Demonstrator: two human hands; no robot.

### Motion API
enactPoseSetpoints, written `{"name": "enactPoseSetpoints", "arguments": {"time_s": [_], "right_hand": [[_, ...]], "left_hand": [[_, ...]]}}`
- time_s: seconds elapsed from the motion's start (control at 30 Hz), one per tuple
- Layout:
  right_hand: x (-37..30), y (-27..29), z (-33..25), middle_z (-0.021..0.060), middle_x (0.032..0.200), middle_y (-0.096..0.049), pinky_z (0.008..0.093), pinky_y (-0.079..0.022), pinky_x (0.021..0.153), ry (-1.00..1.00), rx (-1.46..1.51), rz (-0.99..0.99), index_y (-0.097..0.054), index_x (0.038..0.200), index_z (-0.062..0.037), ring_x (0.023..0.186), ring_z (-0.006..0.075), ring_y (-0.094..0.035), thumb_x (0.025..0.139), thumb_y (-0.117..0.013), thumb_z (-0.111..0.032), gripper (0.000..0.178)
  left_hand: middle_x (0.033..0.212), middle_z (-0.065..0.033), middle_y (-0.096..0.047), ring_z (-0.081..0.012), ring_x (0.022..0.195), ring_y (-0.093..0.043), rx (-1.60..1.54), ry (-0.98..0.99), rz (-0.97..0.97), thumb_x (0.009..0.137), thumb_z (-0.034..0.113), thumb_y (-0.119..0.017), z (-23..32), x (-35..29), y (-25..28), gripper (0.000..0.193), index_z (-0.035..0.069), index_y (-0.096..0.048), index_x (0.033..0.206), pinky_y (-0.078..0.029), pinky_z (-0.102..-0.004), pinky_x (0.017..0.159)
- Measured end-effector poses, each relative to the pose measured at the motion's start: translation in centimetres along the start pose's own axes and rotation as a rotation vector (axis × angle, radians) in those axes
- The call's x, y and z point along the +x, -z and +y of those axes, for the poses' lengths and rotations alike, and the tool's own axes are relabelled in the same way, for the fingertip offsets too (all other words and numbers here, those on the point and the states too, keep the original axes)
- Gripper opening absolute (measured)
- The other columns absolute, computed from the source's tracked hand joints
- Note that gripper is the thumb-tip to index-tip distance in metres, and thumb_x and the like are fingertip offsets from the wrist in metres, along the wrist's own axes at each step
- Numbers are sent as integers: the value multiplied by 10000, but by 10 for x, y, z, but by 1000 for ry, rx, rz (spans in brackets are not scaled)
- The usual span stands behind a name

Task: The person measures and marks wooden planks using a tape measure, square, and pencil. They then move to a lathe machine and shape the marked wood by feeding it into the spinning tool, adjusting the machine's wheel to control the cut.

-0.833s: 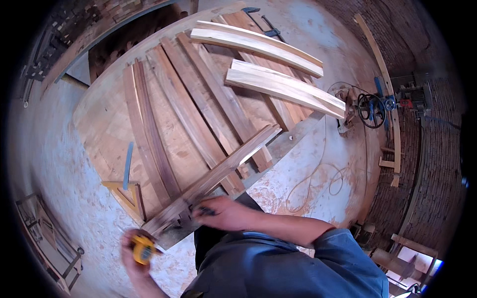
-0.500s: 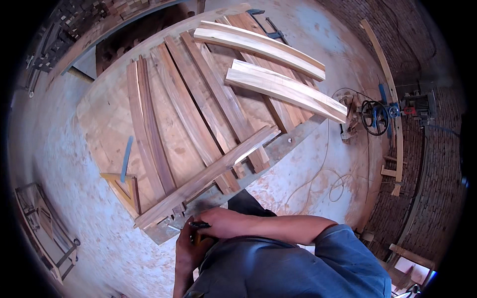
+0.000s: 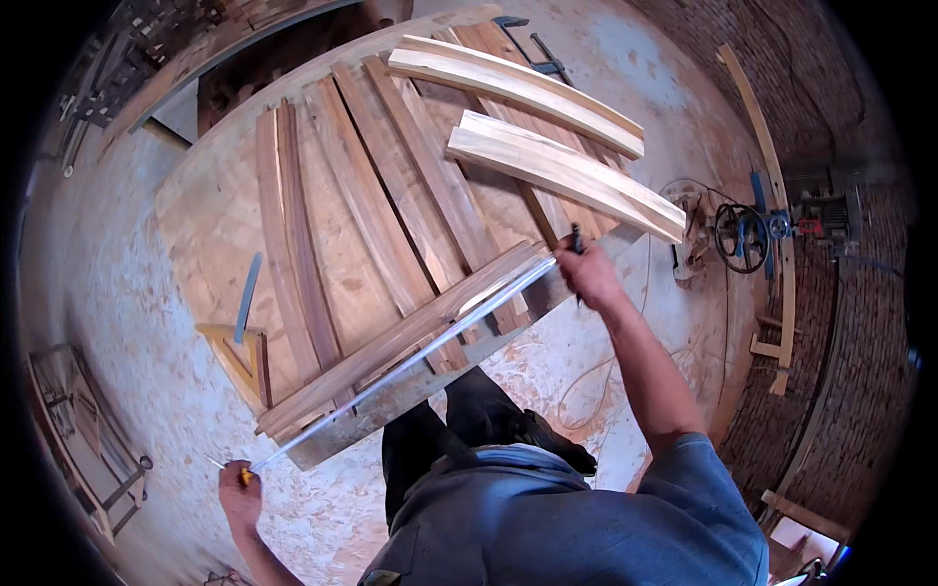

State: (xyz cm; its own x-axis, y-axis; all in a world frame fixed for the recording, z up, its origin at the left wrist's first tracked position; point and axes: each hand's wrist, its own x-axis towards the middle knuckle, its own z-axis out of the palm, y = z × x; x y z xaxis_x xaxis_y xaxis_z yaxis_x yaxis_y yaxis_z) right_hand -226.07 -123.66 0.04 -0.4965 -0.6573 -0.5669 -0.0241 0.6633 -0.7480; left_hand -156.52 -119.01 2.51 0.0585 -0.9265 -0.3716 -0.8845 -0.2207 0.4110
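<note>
A pale tape measure blade point(image 3: 420, 353) is stretched taut between my two hands, running slantwise alongside a long brown wooden bar point(image 3: 391, 344). My left hand point(image 3: 241, 496) is closed on its lower left end, off the table's corner. A small yellow piece shows in those fingers, and a thin pale stick juts out beside them. My right hand point(image 3: 592, 276) grips the other end near the bar's right tip, with a slim black object point(image 3: 576, 237) sticking up from it. Which hand has the tape's case I cannot tell. Under the bar, several brown boards point(image 3: 376, 181) lie crosswise.
Two paler timber pieces point(image 3: 567, 176) rest over boards at the table's right. On the plywood table point(image 3: 205, 225) lie a yellow set square point(image 3: 256, 366) and a grey strip point(image 3: 249, 293). A clamp point(image 3: 549, 63) holds the far edge. A machine with a handwheel point(image 3: 735, 237) stands right.
My hands, together near my waist before, have spread apart, the left going outward left and the right up to the bar's right end. The tape now spans between them.
</note>
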Motion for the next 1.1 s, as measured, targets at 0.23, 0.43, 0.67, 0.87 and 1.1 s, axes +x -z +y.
{"name": "enactPoseSetpoints", "arguments": {"time_s": [0.23,0.43,0.67,0.87,1.1], "right_hand": [[44,-8,30,40,655,-578,328,-406,461,183,-187,178,-642,914,-11,519,136,-510,890,-649,-231,222],[56,-4,55,35,668,-569,336,-412,486,221,-403,172,-659,948,-29,546,133,-517,927,-620,-311,285],[32,-29,25,-27,632,-515,252,-310,391,104,-240,183,-625,911,-87,445,65,-416,958,-605,-306,225],[37,-23,31,-19,603,-515,258,-309,384,28,-270,220,-588,837,-98,428,69,-414,966,-600,-337,271],[34,-27,29,-11,576,-503,263,-311,383,64,-225,203,-567,816,-99,420,80,-422,970,-586,-304,257]], "left_hand": [[789,-138,-607,-308,809,-574,28,-86,10,785,51,-617,-25,16,-4,56,32,-644,830,-464,-400,746],[871,-127,-681,-331,878,-625,217,-54,57,820,159,-635,-45,22,-7,116,67,-689,865,-512,-429,794],[885,-67,-698,-286,900,-628,148,80,-57,825,218,-666,-5,25,2,115,126,-718,869,-520,-404,789],[865,-60,-689,-272,890,-625,168,89,-84,838,258,-670,8,37,1,138,128,-711,856,-516,-393,758],[897,-48,-698,-269,939,-626,241,158,-186,869,336,-642,17,49,6,200,153,-722,867,-522,-421,771]]}}
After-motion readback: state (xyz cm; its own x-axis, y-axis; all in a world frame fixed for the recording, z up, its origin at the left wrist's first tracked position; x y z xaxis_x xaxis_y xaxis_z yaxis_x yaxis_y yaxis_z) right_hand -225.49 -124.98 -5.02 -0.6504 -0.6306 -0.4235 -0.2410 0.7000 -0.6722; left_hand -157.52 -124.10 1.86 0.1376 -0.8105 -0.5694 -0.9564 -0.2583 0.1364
